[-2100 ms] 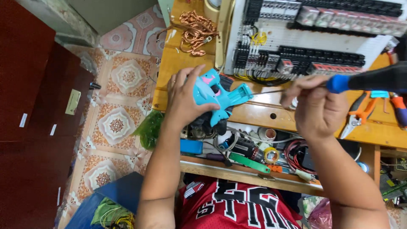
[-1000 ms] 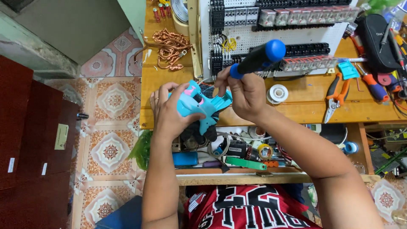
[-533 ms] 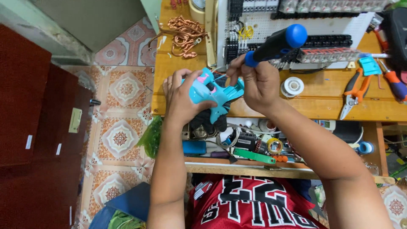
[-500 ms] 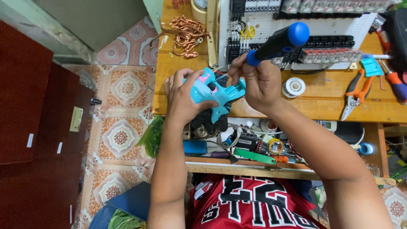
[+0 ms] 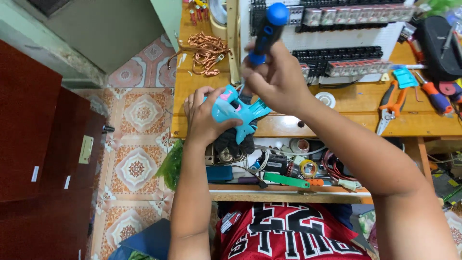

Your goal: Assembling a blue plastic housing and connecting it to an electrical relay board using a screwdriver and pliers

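My left hand (image 5: 204,118) grips a light blue plastic toy (image 5: 238,111) with pink marks, held above the near edge of the wooden bench (image 5: 346,120). My right hand (image 5: 276,79) is closed around a screwdriver (image 5: 266,30) with a blue and black handle. The handle points up and away, and the shaft runs down into the toy, hidden by my fingers. Both hands meet at the toy.
A white panel (image 5: 337,38) with rows of black terminal blocks lies on the bench. Coiled copper wire (image 5: 204,50) sits to its left. Orange pliers (image 5: 392,103), a black pouch (image 5: 438,45) and more screwdrivers lie at the right. A lower shelf (image 5: 284,168) holds tape rolls and tools.
My right hand has swung the screwdriver from lying across the bench to nearly upright over the toy. The toy stays in my left hand.
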